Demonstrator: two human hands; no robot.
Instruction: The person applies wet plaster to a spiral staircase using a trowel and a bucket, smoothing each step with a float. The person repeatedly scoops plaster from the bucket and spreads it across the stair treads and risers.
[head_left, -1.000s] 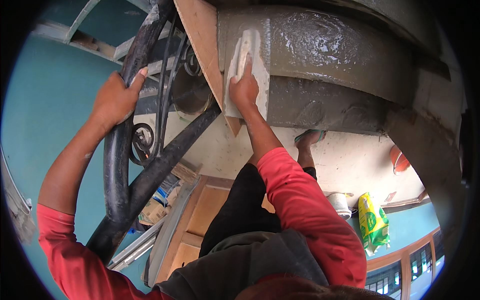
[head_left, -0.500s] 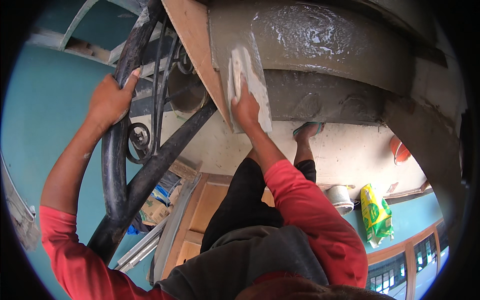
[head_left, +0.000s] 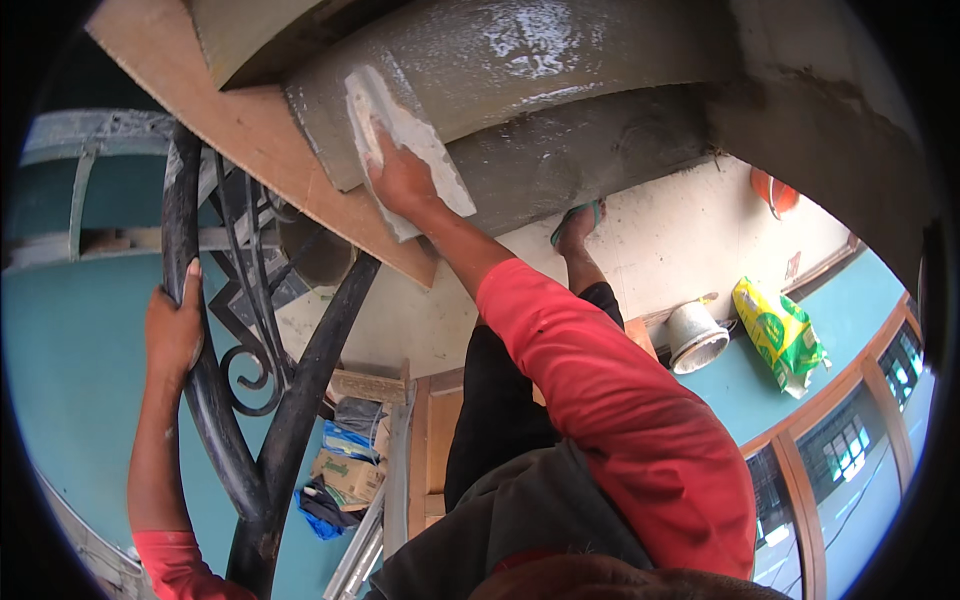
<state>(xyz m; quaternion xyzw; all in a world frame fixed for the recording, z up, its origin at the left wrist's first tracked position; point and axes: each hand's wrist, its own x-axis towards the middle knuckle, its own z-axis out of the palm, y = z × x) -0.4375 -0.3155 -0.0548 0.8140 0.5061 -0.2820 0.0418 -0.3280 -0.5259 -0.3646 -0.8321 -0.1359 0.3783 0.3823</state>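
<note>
My left hand is closed around a thick black handrail, its thumb lying along the rail. My right hand grips the handle of a pale plastering float caked with mortar. The float's flat board lies over wet grey cement on a curved step, close to its left end. Its lower corner passes beyond the step's edge, over the plywood board that flanks the cement. Below is a darker, rougher cement face. The float's underside is hidden.
Black scrollwork fills the railing. My sandalled foot stands on the pale floor below. A white bucket, a yellow-green sack and an orange bucket are at right. Cardboard and bags lie beyond the rail.
My view has turned, so the scene sits tilted and further left. The float is now slanted, with its top to the left. Both hands keep their holds on the handrail and float.
</note>
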